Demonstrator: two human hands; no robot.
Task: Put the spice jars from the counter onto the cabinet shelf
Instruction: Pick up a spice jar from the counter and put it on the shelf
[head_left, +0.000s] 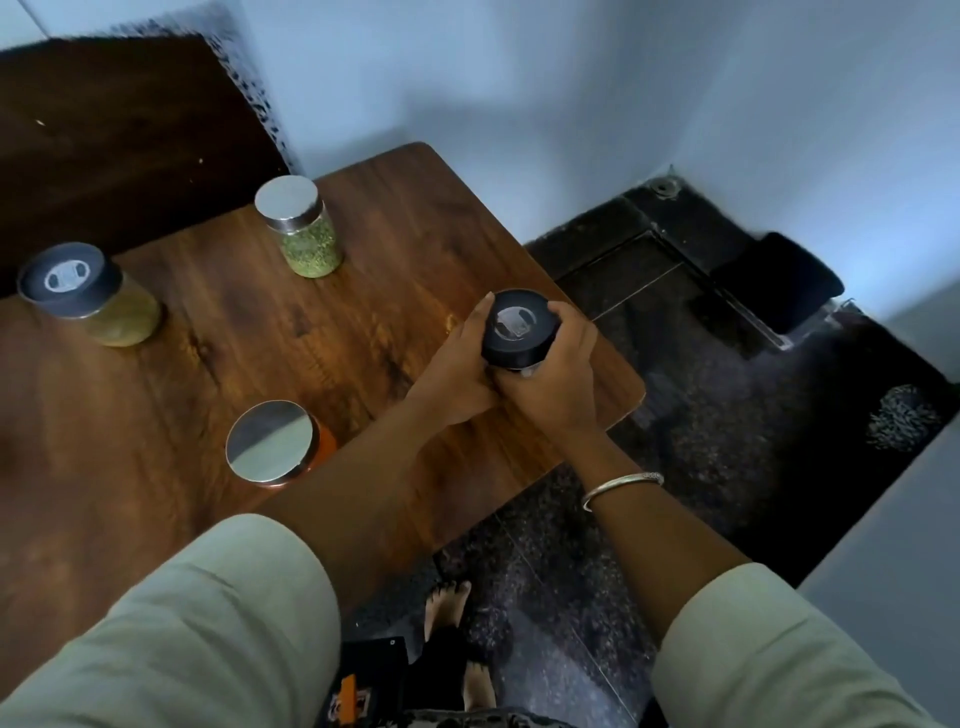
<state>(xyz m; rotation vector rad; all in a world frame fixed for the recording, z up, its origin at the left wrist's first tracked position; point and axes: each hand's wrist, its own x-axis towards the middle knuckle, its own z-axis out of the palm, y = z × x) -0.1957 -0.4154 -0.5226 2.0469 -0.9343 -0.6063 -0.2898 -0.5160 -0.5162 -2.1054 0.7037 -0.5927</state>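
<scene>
Wood-grain counter (363, 291) fills the left of my view, and dark stone floor (597, 545) drops away past its right edge. Both hands are wrapped round the black-lid jar (521, 330) at that right edge. My left hand (457, 376) curls round one side and my right hand (558, 379) round the other, fingers closed on the body just under the lid. My fingers hide the body, so I cannot tell whether its base rests on the counter or has cleared it.

Three more jars stand on the counter: the green jar (304, 234) toward its back, the yellow jar (88, 296) at its left side, and the orange jar (275, 441) by its front edge, just beside my left forearm.

The worst risk, I think, is a drop. The jar sits close to the counter's corner, so a slip would likely send it to the stone, near my bare feet (447, 603). Holding so high could also let the lid twist loose if I lift by it. Swinging my left arm back carelessly could knock the orange jar off the front edge. The cabinet shelf is out of view, so I would have to turn with a full jar in hand.
</scene>
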